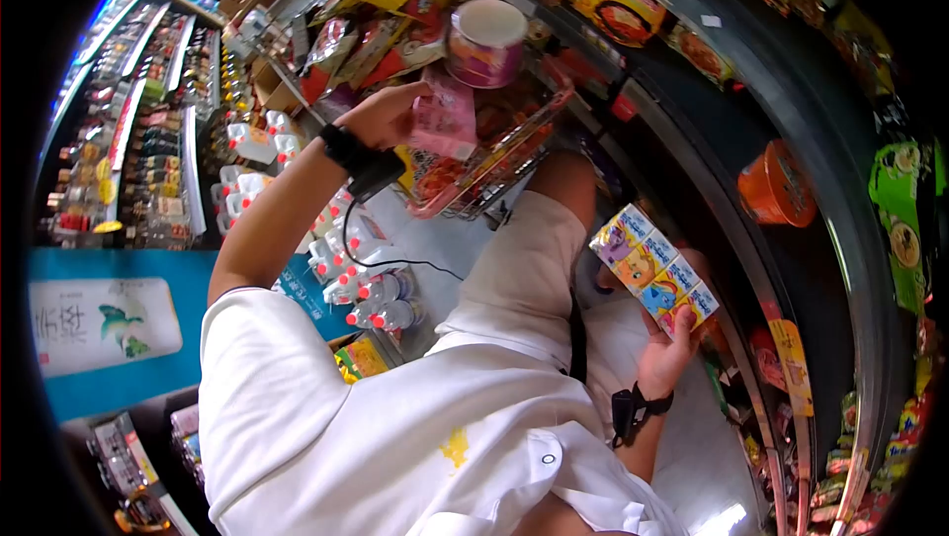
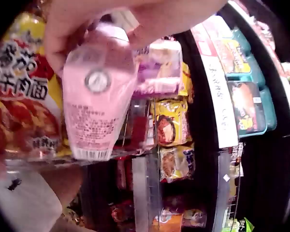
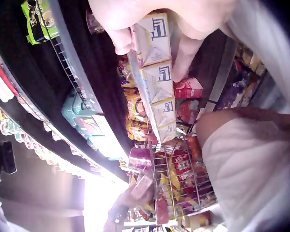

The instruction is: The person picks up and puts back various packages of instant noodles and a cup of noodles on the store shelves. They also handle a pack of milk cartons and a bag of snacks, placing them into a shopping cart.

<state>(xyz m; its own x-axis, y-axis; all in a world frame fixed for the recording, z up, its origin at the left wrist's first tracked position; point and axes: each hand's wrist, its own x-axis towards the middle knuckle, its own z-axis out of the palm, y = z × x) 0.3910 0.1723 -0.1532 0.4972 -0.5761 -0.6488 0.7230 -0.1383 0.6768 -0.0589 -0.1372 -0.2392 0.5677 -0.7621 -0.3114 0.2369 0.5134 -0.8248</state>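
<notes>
My left hand (image 1: 388, 115) grips a pink carton (image 1: 447, 121) over the shopping cart (image 1: 534, 135). In the left wrist view the carton's printed, barcoded side (image 2: 99, 118) faces the camera, the fingers around its upper end. Beside that carton sits a round, pale-lidded purple tub (image 1: 486, 46) on the heaped snack packets (image 1: 371, 51). Lower right, near my leg, my right hand (image 1: 664, 353) holds a wrapped row of several small drink cartons (image 1: 652, 269) with cartoon pictures. The right wrist view shows thumb and fingers on either side of the row's end (image 3: 157, 41).
Dark shelves on the right carry noodle packets (image 1: 618, 7), an orange cup (image 1: 778, 185) and a green packet (image 1: 898, 210). White jugs with red caps (image 1: 366, 289) stand on the floor at left. Shelves of bottles (image 1: 138, 131) rise behind them.
</notes>
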